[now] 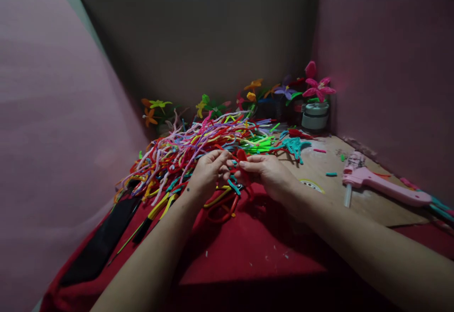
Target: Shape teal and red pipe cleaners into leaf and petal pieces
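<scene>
My left hand and my right hand meet over the red cloth, fingers pinched together on a small red pipe-cleaner piece held between them. Just behind the hands lies a big heap of coloured pipe cleaners: red, pink, yellow, purple, green. More red pipe-cleaner loops lie on the cloth under my hands.
A pink glue gun lies on the wooden board at right. Finished pipe-cleaner flowers stand along the back wall, some in a grey-white pot. Teal pipe-cleaner bits lie nearby. A black flat object rests at left.
</scene>
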The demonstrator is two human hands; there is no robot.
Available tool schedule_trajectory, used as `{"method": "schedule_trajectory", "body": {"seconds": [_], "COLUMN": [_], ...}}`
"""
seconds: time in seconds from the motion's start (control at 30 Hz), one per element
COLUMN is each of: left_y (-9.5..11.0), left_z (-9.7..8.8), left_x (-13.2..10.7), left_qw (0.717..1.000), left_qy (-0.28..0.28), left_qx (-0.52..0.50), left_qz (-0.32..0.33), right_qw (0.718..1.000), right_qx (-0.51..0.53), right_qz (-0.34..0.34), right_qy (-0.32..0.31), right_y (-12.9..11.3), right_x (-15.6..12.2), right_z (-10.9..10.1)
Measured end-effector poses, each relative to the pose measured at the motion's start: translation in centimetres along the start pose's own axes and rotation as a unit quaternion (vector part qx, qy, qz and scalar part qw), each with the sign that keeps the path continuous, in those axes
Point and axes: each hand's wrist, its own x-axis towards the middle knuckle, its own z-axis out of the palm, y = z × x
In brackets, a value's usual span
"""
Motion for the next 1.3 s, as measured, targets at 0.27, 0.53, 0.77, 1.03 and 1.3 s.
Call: {"method": "schedule_trajectory", "body": {"seconds": [0.27, 0.53, 0.77, 1.03, 1.3], "left_y": [-0.9, -1.1, -0.9, -0.2, 0.0], "left_z": [1.2, 1.4, 1.6, 1.5, 1.0], "left_x": [-0.6, -0.8, -0.8, -1.0, -1.0], "left_qw": [0.995, 0.996, 0.997, 0.992, 0.992], "left_qy": [-0.095, -0.078, -0.074, -0.104, -0.115], "left_qx": [0.024, 0.046, 0.024, 0.032, 0.041], "left_qz": [-0.008, 0.013, -0.028, -0.067, -0.033], "right_qw": [0.987, 0.985, 0.991, 0.996, 0.991], "right_qx": [0.132, 0.147, 0.127, 0.074, 0.087], "right_qz": [-0.016, 0.019, -0.012, -0.020, 0.007], "right_qy": [0.093, 0.094, 0.049, 0.040, 0.100], "right_y": [-0.3, 0.0, -0.3, -0.2, -0.5], "right_x": [0.4, 0.3, 0.9, 1.4, 1.6], "right_z": [0.2, 0.4, -0.6, -1.3, -1.7]}}
